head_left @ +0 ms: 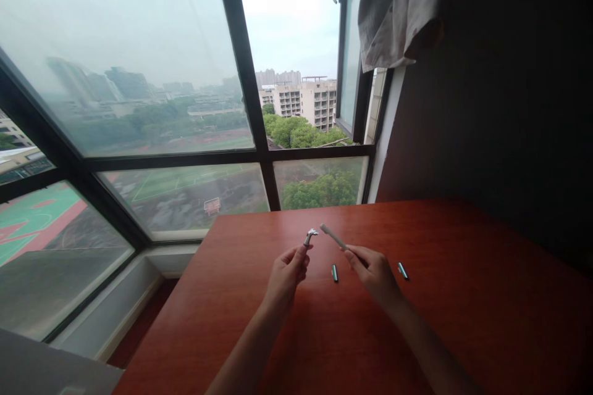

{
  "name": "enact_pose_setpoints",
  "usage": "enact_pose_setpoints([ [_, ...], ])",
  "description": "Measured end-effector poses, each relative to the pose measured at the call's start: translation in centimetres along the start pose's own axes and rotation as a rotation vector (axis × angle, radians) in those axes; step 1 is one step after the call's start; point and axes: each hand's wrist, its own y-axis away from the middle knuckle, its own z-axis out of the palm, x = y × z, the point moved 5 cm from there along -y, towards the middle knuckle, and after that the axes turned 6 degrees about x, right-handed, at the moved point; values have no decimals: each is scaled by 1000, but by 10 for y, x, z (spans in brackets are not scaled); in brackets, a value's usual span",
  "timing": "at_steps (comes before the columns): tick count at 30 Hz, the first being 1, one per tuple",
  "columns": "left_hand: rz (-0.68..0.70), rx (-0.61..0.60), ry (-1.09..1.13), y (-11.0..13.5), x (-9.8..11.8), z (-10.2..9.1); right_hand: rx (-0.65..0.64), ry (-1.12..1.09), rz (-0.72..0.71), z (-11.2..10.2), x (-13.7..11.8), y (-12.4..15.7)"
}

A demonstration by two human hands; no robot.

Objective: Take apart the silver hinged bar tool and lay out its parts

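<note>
My left hand (283,273) is closed around a razor handle (309,237), its silvery head pointing up and to the right with no blade cartridge on it. In my right hand (376,274) is a slim, pale toothbrush (334,237), gripped near its lower end and tilted up to the left. The brush's head is close to the razor's head, with a small gap between them. On the table between my hands lies a dark razor cartridge (334,273) with a green and white strip. A second razor cartridge (403,270) rests to the right of my right hand.
The reddish-brown wooden table (445,321) reaches to the window frame (271,185). One window sash (349,43) at the right stands open. A grey cloth (393,12) hangs above, beside the dark wall (491,105). The table's left edge drops to a low sill (115,296).
</note>
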Motion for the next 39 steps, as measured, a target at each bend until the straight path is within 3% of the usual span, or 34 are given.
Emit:
enact_pose_setpoints([
  [7, 132, -69, -164, 1, 2, 3, -190, -420, 329, 18, 9, 8],
  [14, 306, 83, -330, 3, 19, -5, -302, -565, 456, 18, 3, 7],
  [19, 396, 128, -413, 5, 26, -8, -322, -537, 448, 19, 7, 9],
  [27, 554, 4, -605, 9, 24, 0, -212, -392, 337, 13, 11, 5],
  [35, 507, 152, -543, 9, 30, -10, -222, -309, 288, 12, 10, 5],
  [39, 494, 98, -551, 8, 27, -7, -202, -257, 260, 11, 9, 4],
])
